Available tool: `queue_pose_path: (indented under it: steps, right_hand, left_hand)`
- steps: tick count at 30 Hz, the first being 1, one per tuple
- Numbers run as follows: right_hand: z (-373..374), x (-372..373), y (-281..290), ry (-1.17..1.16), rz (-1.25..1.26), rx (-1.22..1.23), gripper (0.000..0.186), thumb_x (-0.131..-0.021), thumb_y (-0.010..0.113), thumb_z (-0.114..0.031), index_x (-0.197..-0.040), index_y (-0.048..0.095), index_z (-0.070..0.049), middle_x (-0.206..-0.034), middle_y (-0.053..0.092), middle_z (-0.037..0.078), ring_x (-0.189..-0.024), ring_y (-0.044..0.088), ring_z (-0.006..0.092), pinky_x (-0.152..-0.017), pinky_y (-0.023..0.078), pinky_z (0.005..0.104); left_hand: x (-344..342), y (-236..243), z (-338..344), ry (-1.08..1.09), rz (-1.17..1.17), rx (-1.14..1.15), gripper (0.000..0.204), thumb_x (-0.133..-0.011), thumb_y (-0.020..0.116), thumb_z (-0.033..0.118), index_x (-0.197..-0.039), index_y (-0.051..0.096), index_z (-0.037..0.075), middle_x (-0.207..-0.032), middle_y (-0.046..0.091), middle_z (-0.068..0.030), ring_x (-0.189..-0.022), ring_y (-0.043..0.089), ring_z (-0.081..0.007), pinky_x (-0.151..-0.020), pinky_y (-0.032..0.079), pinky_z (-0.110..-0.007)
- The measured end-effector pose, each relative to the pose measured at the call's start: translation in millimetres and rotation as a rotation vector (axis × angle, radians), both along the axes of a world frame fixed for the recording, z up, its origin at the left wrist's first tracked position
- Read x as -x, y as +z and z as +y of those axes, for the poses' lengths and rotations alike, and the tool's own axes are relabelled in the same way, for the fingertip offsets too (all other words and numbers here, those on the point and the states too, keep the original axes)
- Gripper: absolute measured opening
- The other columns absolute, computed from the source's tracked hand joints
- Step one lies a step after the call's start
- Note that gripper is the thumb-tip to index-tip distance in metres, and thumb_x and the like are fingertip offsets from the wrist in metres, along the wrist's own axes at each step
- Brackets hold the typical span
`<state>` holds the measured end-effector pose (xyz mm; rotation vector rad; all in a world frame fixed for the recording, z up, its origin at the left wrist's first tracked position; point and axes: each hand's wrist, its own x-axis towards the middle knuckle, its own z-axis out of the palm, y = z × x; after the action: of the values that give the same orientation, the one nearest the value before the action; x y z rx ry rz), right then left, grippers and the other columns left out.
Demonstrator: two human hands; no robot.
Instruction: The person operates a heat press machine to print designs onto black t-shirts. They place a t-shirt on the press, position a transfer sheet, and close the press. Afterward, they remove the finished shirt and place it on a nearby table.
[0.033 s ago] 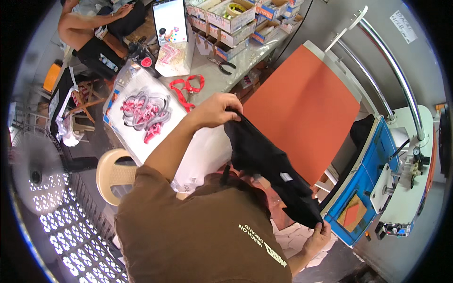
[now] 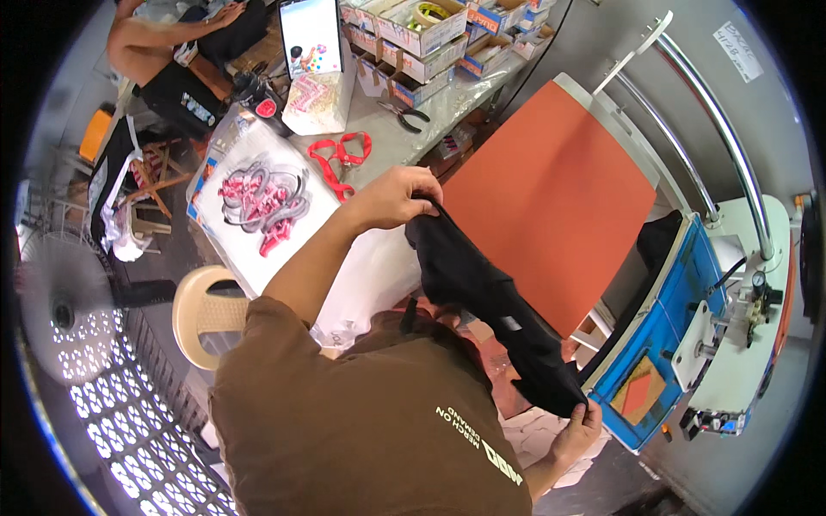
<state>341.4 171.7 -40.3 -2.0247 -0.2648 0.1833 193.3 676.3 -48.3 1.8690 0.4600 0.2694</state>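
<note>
A black garment point(image 2: 482, 297) with a small white label hangs stretched between my two hands, in front of the near edge of an orange-red press pad point(image 2: 551, 206). My left hand point(image 2: 400, 199) pinches its upper left end, close to the pad's left corner. Lower down, my right hand point(image 2: 576, 433) grips the other end between thumb and fingers. The cloth sags in folds, and its lower part is partly hidden by my brown shirt point(image 2: 370, 413).
Left of me, printed sheets point(image 2: 265, 205) lie on a table with a red lanyard point(image 2: 342, 159), pliers point(image 2: 404, 116), a screen point(image 2: 310, 39) and stacked boxes point(image 2: 422, 39). The press's blue-framed part point(image 2: 654, 327) stands right. A chair point(image 2: 196, 318), a fan point(image 2: 64, 310) and another person point(image 2: 159, 56) are further left.
The garment's middle has shifted slightly and its label now shows at a different angle. Both hands keep their hold in nearly the same places.
</note>
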Motion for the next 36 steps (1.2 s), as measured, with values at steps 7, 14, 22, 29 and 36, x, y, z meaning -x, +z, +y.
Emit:
queue_pose_path:
  steps: [7, 14, 22, 29, 36]
  right_hand:
    - [57.9, -67.1, 79.2, 0.047, 0.445, -0.723, 0.031, -0.092, 0.061, -0.019, -0.113, 0.056, 0.004, -0.108, 0.065, 0.014, -0.098, 0.065, 0.0258, -0.088, 0.053, 0.0372]
    - [165.9, -147.8, 66.8, -0.174, -0.200, -0.319, 0.034, -0.100, 0.056, -0.015, -0.129, 0.049, 0.002, -0.110, 0.063, 0.016, -0.100, 0.063, 0.0217, -0.091, 0.050, 0.0319]
    - [234.9, -87.5, -94.1, 0.303, -0.689, 0.879, 0.062, -0.091, 0.059, -0.040, -0.142, 0.047, -0.006, -0.152, 0.036, 0.023, -0.144, 0.029, 0.0401, -0.117, 0.020, 0.0546]
    - [241.7, -87.9, -95.7, 0.228, -0.680, 0.878, 0.052, -0.093, 0.058, -0.036, -0.137, 0.052, -0.010, -0.150, 0.041, 0.016, -0.141, 0.033, 0.0377, -0.116, 0.023, 0.0529]
    - [248.7, -90.3, -98.6, 0.219, -0.712, 0.880, 0.049, -0.093, 0.057, -0.034, -0.136, 0.053, -0.010, -0.148, 0.043, 0.016, -0.139, 0.035, 0.0376, -0.116, 0.025, 0.0513]
  left_hand:
    - [-5.7, 43.2, -9.8, 0.083, -0.251, 0.161, 0.012, -0.078, 0.071, -0.002, -0.088, 0.067, 0.003, -0.085, 0.063, -0.0003, -0.084, 0.060, -0.0096, -0.074, 0.049, -0.026]
    - [-79.8, 47.6, 12.2, 0.391, -0.351, -0.145, 0.020, -0.083, 0.073, 0.012, -0.097, 0.063, 0.002, -0.088, 0.065, -0.0057, -0.083, 0.063, -0.0169, -0.078, 0.050, -0.033]
    - [-32.8, -98.4, 170.0, 0.613, 0.188, -0.632, 0.027, -0.082, 0.071, 0.023, -0.102, 0.068, 0.004, -0.110, 0.061, -0.0184, -0.107, 0.057, -0.0361, -0.095, 0.046, -0.046]
    - [-21.1, -115.2, 261.4, 0.721, 0.754, -0.810, 0.045, -0.089, 0.065, 0.037, -0.118, 0.065, 0.003, -0.156, 0.028, -0.0241, -0.148, 0.006, -0.0458, -0.110, 0.004, -0.075]
    - [-23.7, -107.9, 281.0, 0.688, 0.758, -0.787, 0.056, -0.090, 0.061, 0.043, -0.126, 0.061, 0.000, -0.154, 0.030, -0.0248, -0.148, 0.009, -0.0453, -0.111, 0.003, -0.074]
